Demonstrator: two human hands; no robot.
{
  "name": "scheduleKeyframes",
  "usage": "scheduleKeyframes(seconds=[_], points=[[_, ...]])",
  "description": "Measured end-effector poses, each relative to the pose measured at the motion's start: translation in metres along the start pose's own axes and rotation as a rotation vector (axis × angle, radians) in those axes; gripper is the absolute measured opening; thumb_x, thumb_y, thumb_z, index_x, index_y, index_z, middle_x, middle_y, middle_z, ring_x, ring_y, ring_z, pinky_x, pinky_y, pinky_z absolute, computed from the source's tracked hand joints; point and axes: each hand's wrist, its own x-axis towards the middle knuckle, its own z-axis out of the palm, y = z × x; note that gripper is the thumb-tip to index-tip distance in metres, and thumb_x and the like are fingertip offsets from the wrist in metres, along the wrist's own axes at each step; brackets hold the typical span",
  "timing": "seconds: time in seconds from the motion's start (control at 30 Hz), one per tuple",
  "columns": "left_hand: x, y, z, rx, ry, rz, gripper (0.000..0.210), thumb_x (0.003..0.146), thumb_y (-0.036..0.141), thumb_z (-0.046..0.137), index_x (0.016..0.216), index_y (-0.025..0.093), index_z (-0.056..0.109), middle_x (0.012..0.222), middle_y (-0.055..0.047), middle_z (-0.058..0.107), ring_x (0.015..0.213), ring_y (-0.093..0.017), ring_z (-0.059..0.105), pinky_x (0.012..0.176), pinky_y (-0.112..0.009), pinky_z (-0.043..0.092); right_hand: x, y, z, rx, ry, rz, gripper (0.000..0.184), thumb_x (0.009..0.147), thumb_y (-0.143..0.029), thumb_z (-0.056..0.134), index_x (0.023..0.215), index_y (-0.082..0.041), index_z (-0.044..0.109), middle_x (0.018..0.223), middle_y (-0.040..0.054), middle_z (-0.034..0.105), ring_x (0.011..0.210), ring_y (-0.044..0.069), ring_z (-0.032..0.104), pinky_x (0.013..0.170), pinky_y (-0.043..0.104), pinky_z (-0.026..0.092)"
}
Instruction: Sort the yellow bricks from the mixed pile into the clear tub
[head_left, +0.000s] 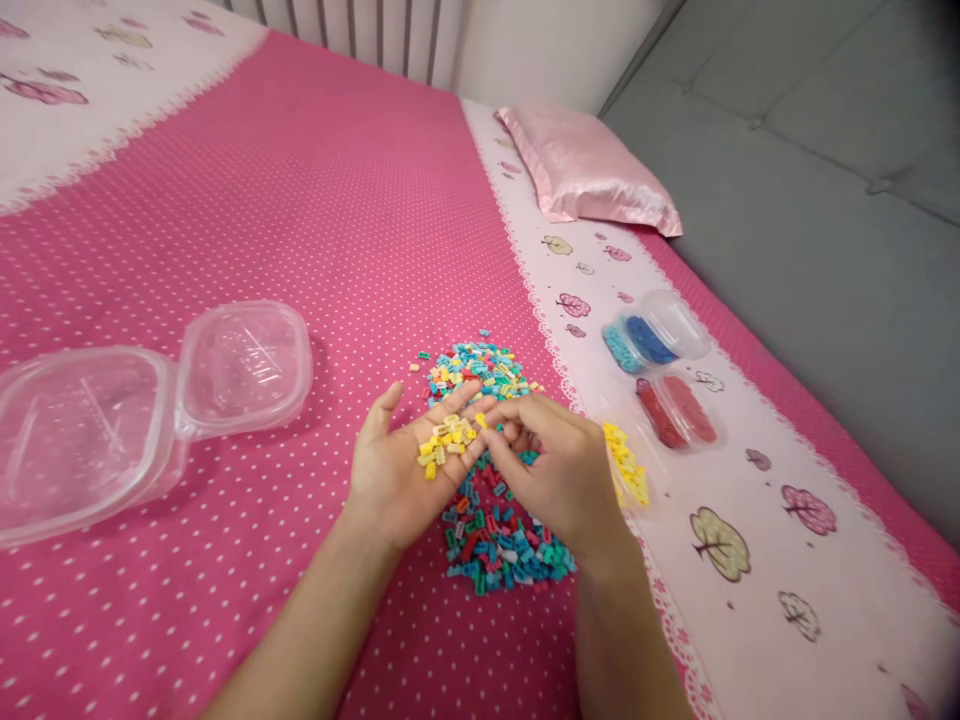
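My left hand (394, 465) is turned palm up, fingers stretched out, with a small heap of yellow toy building bricks (448, 440) resting on it. Over its fingertips, my right hand (559, 465) pinches a yellow brick (481, 420) between thumb and index finger; its other fingers are curled. Beneath both hands lies a pile of mixed small bricks (517, 550) in blue, green, red, yellow and white. The hands hide the middle of this pile.
An open clear plastic container (176, 400) lies at left. On the right are a tub with yellow bricks (626, 465), a tub with red bricks (679, 410) and a tub with blue bricks (641, 340). A pink pillow (589, 170) lies farther back beside a grey padded panel (810, 200).
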Motion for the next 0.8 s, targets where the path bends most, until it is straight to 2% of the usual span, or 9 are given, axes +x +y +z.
scheduleKeyframes(seconds=[0.1, 0.17, 0.23, 0.33, 0.43, 0.5, 0.63, 0.8], points=[[-0.001, 0.002, 0.001, -0.003, 0.025, 0.012, 0.061, 0.091, 0.049, 0.030, 0.120, 0.002, 0.057, 0.099, -0.020, 0.068, 0.088, -0.024, 0.068, 0.075, -0.032, 0.057, 0.002, 0.003, 0.004, -0.036, 0.034, 0.038, 0.014, 0.082, -0.016, 0.060, 0.094, -0.019, 0.066, 0.079, -0.0008, 0.065, 0.061, 0.008, 0.055, 0.060, 0.021, 0.045], [-0.003, 0.005, 0.002, -0.025, 0.069, 0.045, 0.060, 0.091, 0.048, 0.032, 0.120, 0.001, 0.056, 0.100, -0.020, 0.067, 0.092, -0.025, 0.067, 0.078, -0.033, 0.057, 0.002, 0.005, 0.002, -0.022, 0.076, 0.071, 0.011, 0.081, -0.016, 0.061, 0.090, -0.019, 0.066, 0.078, -0.0014, 0.065, 0.057, 0.008, 0.054, 0.058, 0.021, 0.045], [-0.004, 0.010, 0.002, -0.052, 0.124, 0.107, 0.058, 0.090, 0.046, 0.033, 0.118, 0.001, 0.057, 0.099, -0.020, 0.066, 0.091, -0.025, 0.067, 0.077, -0.033, 0.057, 0.000, 0.007, 0.000, -0.022, 0.056, 0.124, 0.008, 0.080, -0.015, 0.061, 0.083, -0.019, 0.066, 0.075, -0.0019, 0.066, 0.055, 0.008, 0.054, 0.058, 0.022, 0.044], [-0.006, 0.017, 0.000, -0.075, 0.178, 0.186, 0.051, 0.090, 0.042, 0.036, 0.112, 0.003, 0.059, 0.090, -0.017, 0.065, 0.080, -0.022, 0.066, 0.069, -0.031, 0.058, -0.003, 0.011, 0.001, -0.049, -0.165, 0.196, 0.011, 0.080, -0.014, 0.061, 0.080, -0.022, 0.069, 0.078, -0.0018, 0.069, 0.064, 0.011, 0.061, 0.062, 0.024, 0.045], [-0.005, 0.021, -0.003, -0.106, 0.204, 0.221, 0.044, 0.089, 0.039, 0.036, 0.101, 0.005, 0.061, 0.080, -0.014, 0.061, 0.069, -0.019, 0.061, 0.057, -0.028, 0.056, -0.005, 0.010, 0.007, -0.058, -0.458, 0.157, 0.020, 0.082, -0.012, 0.058, 0.084, -0.025, 0.072, 0.087, -0.0021, 0.072, 0.081, 0.014, 0.065, 0.075, 0.026, 0.046], [-0.004, 0.021, -0.006, -0.128, 0.219, 0.229, 0.041, 0.089, 0.038, 0.037, 0.096, 0.006, 0.061, 0.077, -0.013, 0.059, 0.065, -0.017, 0.058, 0.052, -0.026, 0.054, -0.006, 0.007, 0.012, -0.075, -0.574, 0.119, 0.025, 0.084, -0.011, 0.055, 0.087, -0.027, 0.074, 0.091, -0.0014, 0.072, 0.087, 0.015, 0.065, 0.079, 0.027, 0.045], [-0.003, 0.021, -0.008, -0.131, 0.213, 0.221, 0.039, 0.089, 0.036, 0.037, 0.092, 0.007, 0.062, 0.077, -0.013, 0.058, 0.066, -0.018, 0.057, 0.051, -0.027, 0.053, -0.005, 0.001, 0.019, -0.209, -0.622, 0.128, 0.032, 0.084, -0.010, 0.050, 0.095, -0.030, 0.073, 0.093, 0.0019, 0.069, 0.088, 0.017, 0.065, 0.073, 0.028, 0.045], [-0.003, 0.021, -0.007, -0.135, 0.211, 0.228, 0.039, 0.088, 0.036, 0.037, 0.089, 0.006, 0.062, 0.076, -0.013, 0.058, 0.067, -0.018, 0.057, 0.054, -0.027, 0.054, -0.004, 0.000, 0.019, -0.300, -0.619, 0.149, 0.031, 0.080, -0.011, 0.056, 0.100, -0.031, 0.070, 0.096, 0.0020, 0.068, 0.087, 0.019, 0.064, 0.067, 0.027, 0.042]])
